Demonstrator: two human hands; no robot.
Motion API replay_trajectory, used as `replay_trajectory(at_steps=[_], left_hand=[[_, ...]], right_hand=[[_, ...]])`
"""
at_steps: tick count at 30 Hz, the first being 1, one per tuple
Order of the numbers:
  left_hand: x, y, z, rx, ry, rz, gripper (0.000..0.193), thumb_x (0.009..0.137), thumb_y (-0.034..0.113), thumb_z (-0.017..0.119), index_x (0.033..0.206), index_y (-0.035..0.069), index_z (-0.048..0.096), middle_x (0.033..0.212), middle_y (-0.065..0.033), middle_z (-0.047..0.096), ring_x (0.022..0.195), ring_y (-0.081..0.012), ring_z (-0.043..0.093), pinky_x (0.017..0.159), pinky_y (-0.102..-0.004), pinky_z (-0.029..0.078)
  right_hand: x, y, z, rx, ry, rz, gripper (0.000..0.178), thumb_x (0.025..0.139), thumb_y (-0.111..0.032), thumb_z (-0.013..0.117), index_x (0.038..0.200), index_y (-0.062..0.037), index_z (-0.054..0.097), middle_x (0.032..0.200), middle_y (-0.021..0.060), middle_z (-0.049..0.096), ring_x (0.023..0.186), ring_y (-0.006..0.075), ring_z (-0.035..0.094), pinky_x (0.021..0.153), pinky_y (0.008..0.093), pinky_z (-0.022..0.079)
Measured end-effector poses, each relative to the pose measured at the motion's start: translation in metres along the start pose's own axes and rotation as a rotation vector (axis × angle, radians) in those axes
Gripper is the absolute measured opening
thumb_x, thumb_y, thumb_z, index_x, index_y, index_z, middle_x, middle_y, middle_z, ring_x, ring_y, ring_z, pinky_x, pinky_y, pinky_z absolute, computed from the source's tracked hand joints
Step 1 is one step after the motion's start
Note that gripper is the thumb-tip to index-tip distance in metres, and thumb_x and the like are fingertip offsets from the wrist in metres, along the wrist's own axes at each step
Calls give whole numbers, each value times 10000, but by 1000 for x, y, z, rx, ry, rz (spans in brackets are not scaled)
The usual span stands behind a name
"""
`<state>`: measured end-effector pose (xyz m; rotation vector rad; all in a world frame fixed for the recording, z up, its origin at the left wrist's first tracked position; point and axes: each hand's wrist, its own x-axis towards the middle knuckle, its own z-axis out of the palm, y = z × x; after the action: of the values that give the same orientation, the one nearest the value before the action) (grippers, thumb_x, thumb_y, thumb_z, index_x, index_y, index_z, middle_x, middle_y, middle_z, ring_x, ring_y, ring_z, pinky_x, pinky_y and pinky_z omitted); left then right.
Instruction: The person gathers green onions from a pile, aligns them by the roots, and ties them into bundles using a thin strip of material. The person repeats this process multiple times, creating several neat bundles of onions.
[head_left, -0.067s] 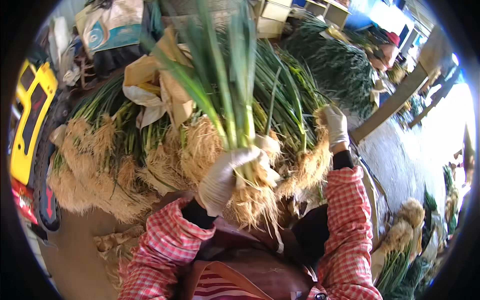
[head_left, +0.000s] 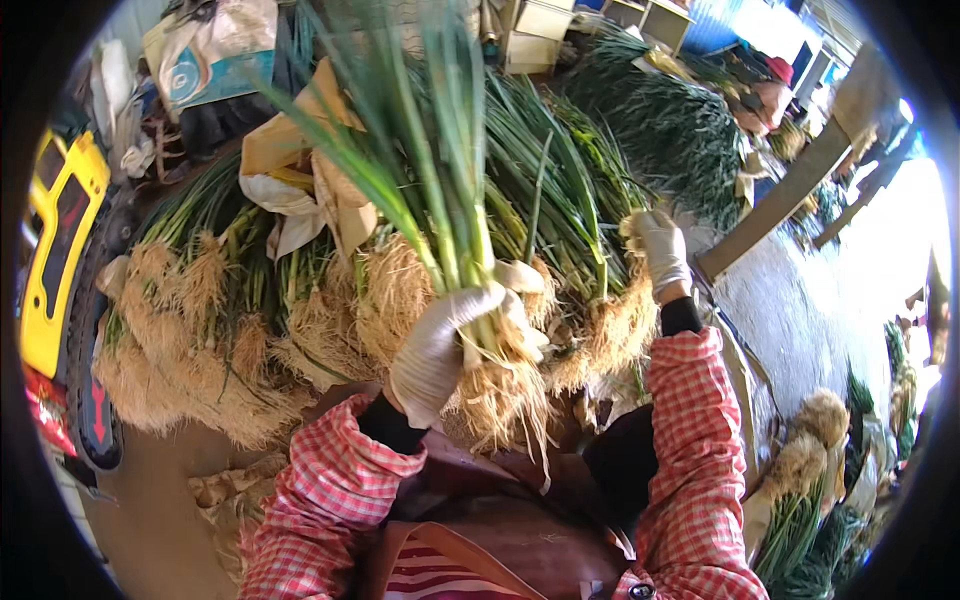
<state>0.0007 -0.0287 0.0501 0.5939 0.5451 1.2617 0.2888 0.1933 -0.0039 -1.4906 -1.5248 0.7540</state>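
My left hand (head_left: 435, 345), in a whitish glove, is closed round a bunch of spring onions (head_left: 478, 235). Their long green leaves point up and away from me, and their pale shaggy roots hang below my fingers. My right hand (head_left: 660, 250), also gloved, is at the right end of a heap of spring onions (head_left: 400, 285). Its fingers are curled by a pale tuft of roots, and what they hold cannot be made out. The heap lies in front of me, with its roots toward me.
A yellow plastic frame (head_left: 65, 260) stands at the left. Crumpled tan paper (head_left: 335, 190) lies on the heap. More spring onions (head_left: 660, 125) are piled at the back right, and root bunches (head_left: 800, 465) sit at the lower right. A slanted post (head_left: 780, 200) rises at the right.
My left hand and its bunch have shifted slightly left. My right hand has moved only a little to the left, as the whole view has shifted slightly too.
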Motion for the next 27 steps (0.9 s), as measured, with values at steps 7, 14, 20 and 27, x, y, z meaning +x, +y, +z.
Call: replay_trajectory(at_steps=[7, 14, 20, 27], left_hand=[[13, -20, -24, 92, 216, 93, 369, 952, 288, 568, 1194, 15, 626, 1065, -75, 662, 906, -157, 644, 812, -277, 519], [11, -24, -20, 92, 30, -5, 350, 964, 266, 552, 1160, -15, 622, 975, -136, 688, 822, -196, 676, 715, -282, 550], [24, -67, -41, 15, 57, -151, 412, 963, 339, 598, 1194, -2, 599, 1067, -105, 671, 957, -196, 649, 897, -347, 513], [15, -66, -24, -2, 237, -228, 317, 930, 198, 621, 1199, 28, 618, 1102, -61, 676, 972, -153, 642, 905, -303, 500]], right_hand=[[-32, -11, 52, -998, -250, -37, 438, 822, -448, 636, 1080, -98, 674, 1002, 139, 704, 930, 298, 685, 803, 382, 536], [-7, -2, 22, 127, -327, 120, 230, 884, -228, 637, 976, -20, 672, 813, 94, 682, 736, 170, 680, 651, 317, 537], [-79, -54, 61, 668, -431, 196, 250, 918, -256, 658, 969, -11, 650, 788, 20, 648, 614, 128, 605, 573, 261, 500], [-97, -63, 104, 512, -657, 279, 357, 931, -320, 662, 1056, 12, 628, 788, 28, 667, 608, 86, 605, 535, 235, 485]])
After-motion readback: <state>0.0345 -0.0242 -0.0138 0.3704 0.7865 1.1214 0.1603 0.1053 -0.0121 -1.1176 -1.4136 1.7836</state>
